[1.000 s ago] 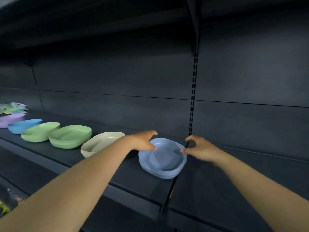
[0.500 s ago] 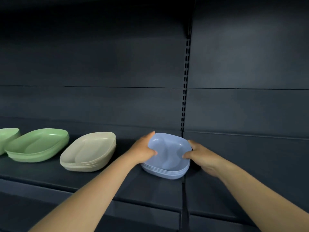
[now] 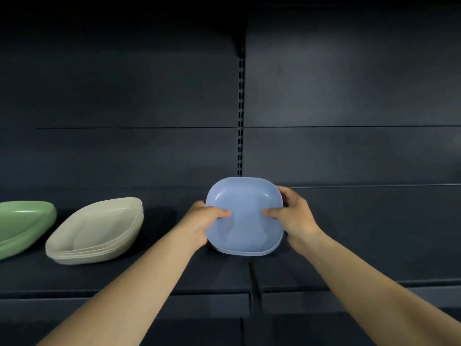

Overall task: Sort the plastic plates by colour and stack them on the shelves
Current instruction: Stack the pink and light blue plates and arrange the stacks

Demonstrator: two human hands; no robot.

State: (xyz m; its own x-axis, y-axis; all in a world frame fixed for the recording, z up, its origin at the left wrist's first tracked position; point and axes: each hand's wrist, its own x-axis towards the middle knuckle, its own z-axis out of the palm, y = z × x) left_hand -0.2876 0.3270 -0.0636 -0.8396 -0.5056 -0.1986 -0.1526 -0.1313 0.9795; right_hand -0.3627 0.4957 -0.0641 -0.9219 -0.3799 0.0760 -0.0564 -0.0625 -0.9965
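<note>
A small stack of light blue square plates [image 3: 245, 203] is tilted up towards me over the dark shelf [image 3: 149, 273], near the join of two shelf sections. My left hand [image 3: 202, 221] grips its left edge, thumb on the inside of the top plate. My right hand [image 3: 291, 216] grips the right edge the same way. To the left on the shelf stands a stack of cream plates [image 3: 97, 233], and at the far left edge a stack of green plates [image 3: 22, 226], cut off by the frame.
The dark back panel [image 3: 349, 96] rises behind the shelf, with a slotted upright [image 3: 240, 116] in the middle. The shelf section to the right [image 3: 374, 245] holds nothing visible. The shelf's front lip [image 3: 149, 295] runs below my forearms.
Both hands closed on the blue stack's sides and tipped it up towards me. The view swung right, so the plates further left dropped out of sight.
</note>
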